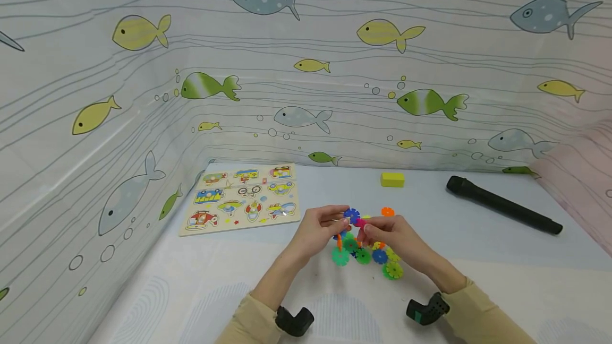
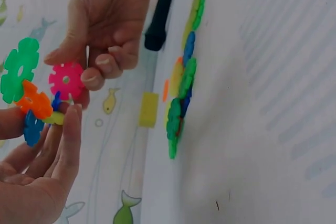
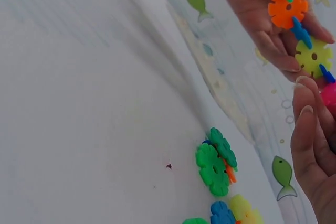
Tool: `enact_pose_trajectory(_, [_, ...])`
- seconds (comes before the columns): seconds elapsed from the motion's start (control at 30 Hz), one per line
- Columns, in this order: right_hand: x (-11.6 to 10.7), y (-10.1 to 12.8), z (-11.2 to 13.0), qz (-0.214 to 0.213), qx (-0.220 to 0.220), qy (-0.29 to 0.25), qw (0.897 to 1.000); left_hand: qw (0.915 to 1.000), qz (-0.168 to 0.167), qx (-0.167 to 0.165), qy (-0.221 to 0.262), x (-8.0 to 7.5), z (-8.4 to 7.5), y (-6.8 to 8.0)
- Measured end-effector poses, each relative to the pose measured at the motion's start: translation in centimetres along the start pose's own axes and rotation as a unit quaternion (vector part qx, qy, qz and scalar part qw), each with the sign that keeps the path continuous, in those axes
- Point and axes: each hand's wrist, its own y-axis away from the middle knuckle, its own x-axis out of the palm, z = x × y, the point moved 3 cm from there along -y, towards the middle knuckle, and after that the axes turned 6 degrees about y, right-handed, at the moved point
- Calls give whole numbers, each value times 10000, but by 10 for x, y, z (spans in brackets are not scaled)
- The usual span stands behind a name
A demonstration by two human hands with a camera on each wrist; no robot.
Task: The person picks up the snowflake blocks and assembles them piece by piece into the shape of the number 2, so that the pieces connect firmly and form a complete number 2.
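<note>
My left hand (image 1: 340, 223) grips a small joined cluster of snowflake discs (image 2: 32, 100): green, orange, blue and yellow pieces slotted together. Facing it, my right hand (image 1: 367, 232) pinches a single pink disc (image 2: 66, 80) between thumb and forefinger, its edge right beside the cluster. In the right wrist view the cluster's orange disc (image 3: 287, 6) and yellow disc (image 3: 313, 56) show in a row, with the pink disc (image 3: 329, 98) just below. Under both hands a loose pile of discs (image 1: 377, 256) lies on the white table.
A wooden vehicle puzzle board (image 1: 241, 198) lies at the back left. A yellow block (image 1: 392, 179) and a black cylinder (image 1: 502, 204) lie behind the hands to the right. Fish-patterned curtain walls close in the table; pink cloth (image 1: 583, 174) is at the right.
</note>
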Motion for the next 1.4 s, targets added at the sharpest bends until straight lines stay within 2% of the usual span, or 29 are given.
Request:
enact_pose_trajectory(0.13, [1, 0, -1, -6, 28, -272, 9996, 10000, 9, 40, -12, -1, 2, 0])
enact_pose_trajectory(0.4, [1, 2, -2, -107, 519, -546, 9971, 9999, -91, 68, 77, 0, 6, -1])
enact_pose_trajectory(0.73, [5, 2, 0, -64, 577, -518, 9970, 9998, -197, -34, 49, 1, 6, 0])
enact_pose_trajectory(1.03, [9, 1, 2, -307, 711, -400, 9962, 9997, -255, -68, -1, 2, 4, 1])
enact_pose_trajectory(1.27, [10, 0, 5, -325, 696, -141, 9969, 9998, -121, -65, -137, 1, 5, 1])
enact_pose_trajectory(1.4, [9, 1, 5, -275, 720, -214, 9968, 9999, -53, -21, -150, 1, 4, 0])
